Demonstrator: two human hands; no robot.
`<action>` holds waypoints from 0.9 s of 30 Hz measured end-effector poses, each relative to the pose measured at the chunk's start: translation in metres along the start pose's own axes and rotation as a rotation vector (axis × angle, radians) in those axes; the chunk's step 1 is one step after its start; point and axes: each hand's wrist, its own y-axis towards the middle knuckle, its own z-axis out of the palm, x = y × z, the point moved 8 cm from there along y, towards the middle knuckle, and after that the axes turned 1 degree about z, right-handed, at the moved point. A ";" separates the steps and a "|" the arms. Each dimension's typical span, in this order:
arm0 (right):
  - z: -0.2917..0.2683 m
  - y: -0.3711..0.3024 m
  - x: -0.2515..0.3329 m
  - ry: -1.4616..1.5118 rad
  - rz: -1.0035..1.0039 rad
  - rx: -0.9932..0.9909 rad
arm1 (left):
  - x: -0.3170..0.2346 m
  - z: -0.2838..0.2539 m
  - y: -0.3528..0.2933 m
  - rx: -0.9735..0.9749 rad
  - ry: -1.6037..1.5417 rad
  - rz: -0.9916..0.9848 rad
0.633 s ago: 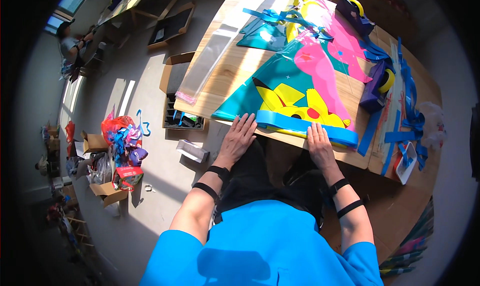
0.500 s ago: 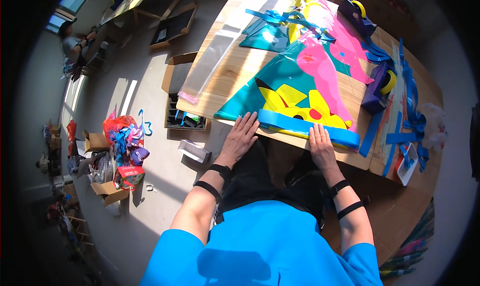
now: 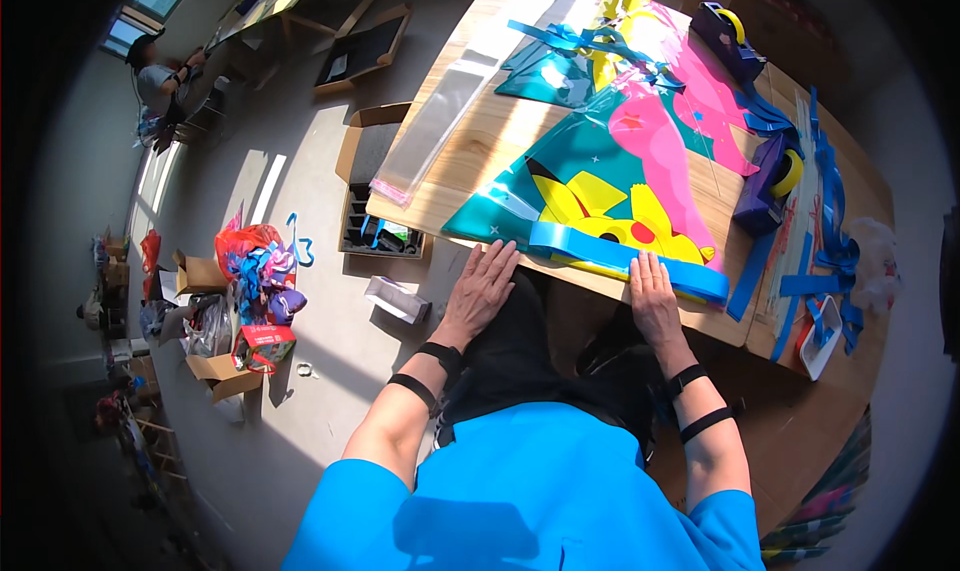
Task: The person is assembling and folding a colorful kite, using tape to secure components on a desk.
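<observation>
A: Where to look first, closest in?

B: At the left hand (image 3: 482, 289), bare and laid flat at the near edge of a pale, smooth wooden table (image 3: 485, 146), and at the right hand (image 3: 653, 296), bare too, with fingertips on a wide, glossy blue ribbon (image 3: 585, 244).

A: Gripping anything?

B: Not visibly. Fingers straight on both hands, closed around nothing; impossible to tell the pressure applied or the placing of the thumbs.

A: And the ribbon?

B: Lying along the lower edge of a shiny, triangular plastic sheet in teal, pink and yellow (image 3: 590, 151), starting just right of the left hand and running beneath the right fingertips.

A: How to handle such slick material?

B: Probably best with light, even pressure: line up the ribbon with the sheet's edge, smooth outward, allow no twist or wrinkle. Safer, too, to pin the ribbon's left end before any slide of the right hand.

A: Farther out?

B: Mind the purple tape dispenser with a yellow roll (image 3: 763, 196), standing right of the sheet. Avoid dragging the tangled blue ribbons (image 3: 565, 37) near the table's far end. Note, well apart at upper left, a co-worker (image 3: 160, 83).
</observation>
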 end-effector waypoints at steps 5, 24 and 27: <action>0.002 -0.003 0.000 0.029 0.024 -0.015 | -0.001 0.000 0.003 0.031 0.081 -0.009; 0.005 0.014 0.009 -0.162 -0.006 0.100 | 0.001 -0.008 0.042 -0.060 -0.049 0.229; 0.013 0.008 0.006 -0.139 0.008 0.024 | -0.006 -0.007 0.049 -0.039 0.059 0.242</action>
